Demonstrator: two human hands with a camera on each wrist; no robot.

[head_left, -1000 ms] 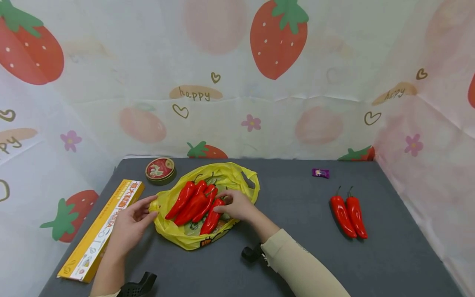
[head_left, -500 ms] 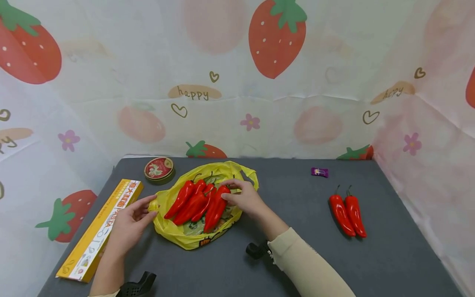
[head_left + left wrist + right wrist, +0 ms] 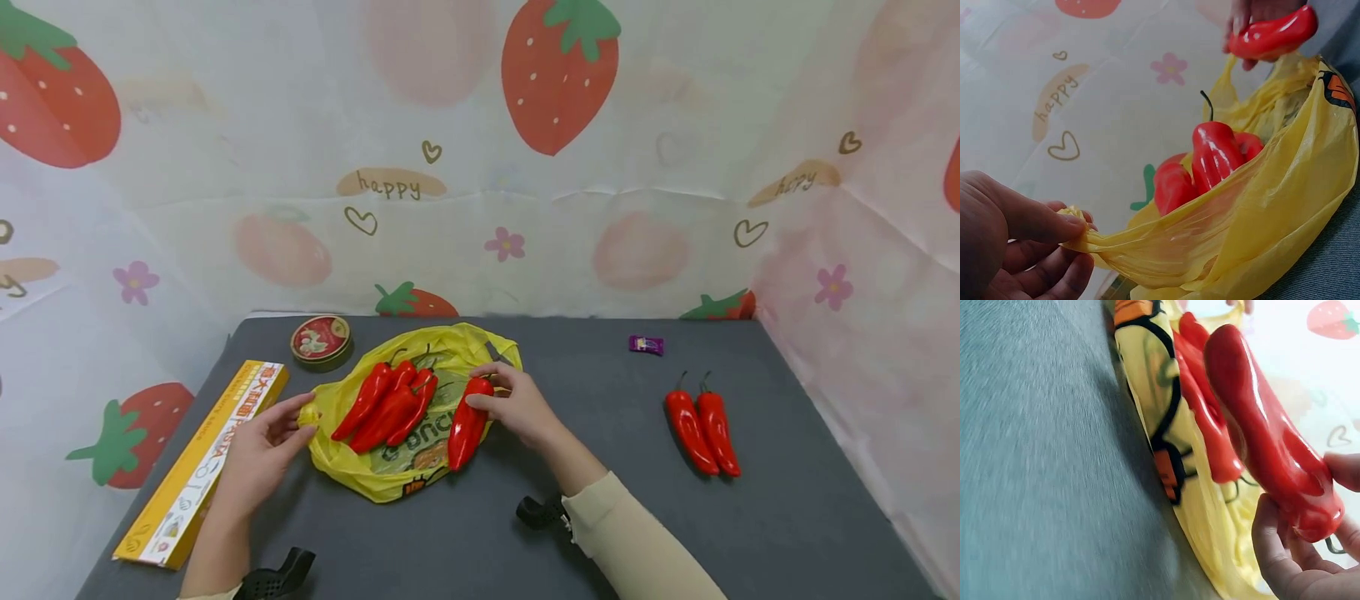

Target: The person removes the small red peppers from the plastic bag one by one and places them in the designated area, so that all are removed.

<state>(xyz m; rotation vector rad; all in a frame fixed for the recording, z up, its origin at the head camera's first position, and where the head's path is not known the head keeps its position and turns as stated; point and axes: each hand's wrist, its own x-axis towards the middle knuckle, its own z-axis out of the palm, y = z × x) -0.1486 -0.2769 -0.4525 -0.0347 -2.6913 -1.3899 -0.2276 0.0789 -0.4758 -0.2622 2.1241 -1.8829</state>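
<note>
Held pepper (image 3: 467,429): red, glossy; at R edge of yellow bag (image 3: 335,468), looks lifted above rim per L wrist view. Tip touching bag or not: can't tell for sure.
R hand (image 3: 517,408): thumb + fingers pinch held pepper nr its stem end, gap btwn digits only as wide as pepper; rest of pepper sticks out free.
L hand (image 3: 266,454): thumb + fingertips pinch a gathered bit of bag's L rim, other fingers loosely bent; no pepper in it.
Long axis: held pepper runs stem end away from person, tip twd person & a bit L; R hand sits on its R, at far end.
Nearer hand: R, by far; L hand is across the bag w/ bagged peppers (image 3: 390,408) in btwn.
Bagged peppers: 4 visible, bunched in L half of bag, mostly stems away; apart from held pepper, printed bag showing btwn.
Pepper pair (image 3: 690,433): on bare counter (image 3: 600,400), well to R of R hand; side by side, stems away, tips twd person & slightly R, i.e. opp. slant to held pepper.
Far R: small purple packet (image 3: 647,345), beyond pair.
L side: round red tin (image 3: 322,340) behind bag; long yellow-white box (image 3: 198,467) slantwise, beside L hand.
</note>
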